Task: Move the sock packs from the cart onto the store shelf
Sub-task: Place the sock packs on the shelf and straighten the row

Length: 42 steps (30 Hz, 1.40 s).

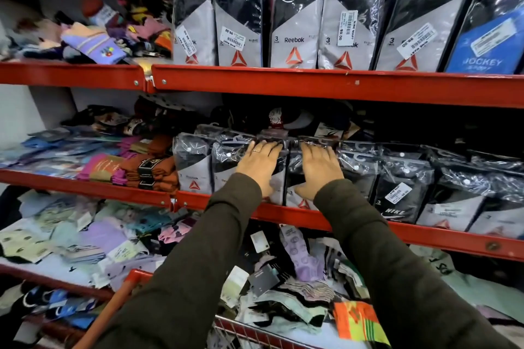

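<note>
A row of black-and-grey sock packs in clear plastic stands on the middle red shelf [283, 215]. My left hand [259, 166] lies flat on the front of one Reebok pack [226, 167], fingers spread over its top. My right hand [319, 170] presses flat on the neighbouring pack [295, 195], thumb low near the shelf lip. Neither hand wraps around a pack. The red cart [133, 283] is below my arms, holding several loose sock packs [300, 292].
The upper shelf [312, 82] carries upright Reebok packs [295, 22] and a blue Jockey pack [487, 42]. Colourful loose socks [93, 39] fill the left sections. A Nike pack [397, 195] stands right of my hands. More socks lie on the lower shelf [71, 238].
</note>
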Available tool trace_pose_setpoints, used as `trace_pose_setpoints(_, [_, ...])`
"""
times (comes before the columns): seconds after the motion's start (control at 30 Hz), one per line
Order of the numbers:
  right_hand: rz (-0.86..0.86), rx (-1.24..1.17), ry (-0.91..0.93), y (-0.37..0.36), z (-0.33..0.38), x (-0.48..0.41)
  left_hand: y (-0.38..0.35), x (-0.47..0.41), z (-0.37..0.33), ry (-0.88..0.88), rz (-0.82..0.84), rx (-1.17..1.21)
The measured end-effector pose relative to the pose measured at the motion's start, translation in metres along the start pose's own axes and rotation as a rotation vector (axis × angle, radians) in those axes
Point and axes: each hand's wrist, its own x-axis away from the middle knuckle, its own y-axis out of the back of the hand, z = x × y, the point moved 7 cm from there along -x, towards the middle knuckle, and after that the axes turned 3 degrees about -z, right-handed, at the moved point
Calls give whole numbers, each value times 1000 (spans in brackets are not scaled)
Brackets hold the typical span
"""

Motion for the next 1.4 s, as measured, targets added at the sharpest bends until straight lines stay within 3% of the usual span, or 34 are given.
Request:
trace_pose_setpoints(0.23, [44, -11, 114, 1, -6, 3, -5, 2, -2, -66, -82, 80])
trace_pose_setpoints(0.4, [26, -17, 111, 6, 1, 1, -7, 1, 4, -34, -43, 54])
trace_pose_setpoints(0.5, [-1, -14, 57, 15, -27, 21, -6, 3, -17, -11, -14, -1])
trace_pose_setpoints(0.63, [-126, -73, -36, 35, -63, 33, 10, 5, -31, 21, -113, 28])
trace_pose_setpoints(0.73, [-170, -104, -104, 49, -92, 39, 27, -4, -55, -59, -170, 87])
trace_pose_setpoints(0.9, [-87, -62, -198, 53, -153, 60, 33, -27, -129, -194, -170, 69])
trace_pose_setpoints(1.07, [51, 41, -191, 36, -171, 73, 18, -44, -168, -217, -97, 27])
trace_pose_setpoints(1.17, [39, 120, -148, 29, -172, 74, 12, -48, -177, -203, -58, 0])
trace_pose_setpoints(1.4, [-6, 94, -84, 24, -175, 71, 16, -43, -179, -138, -142, 25])
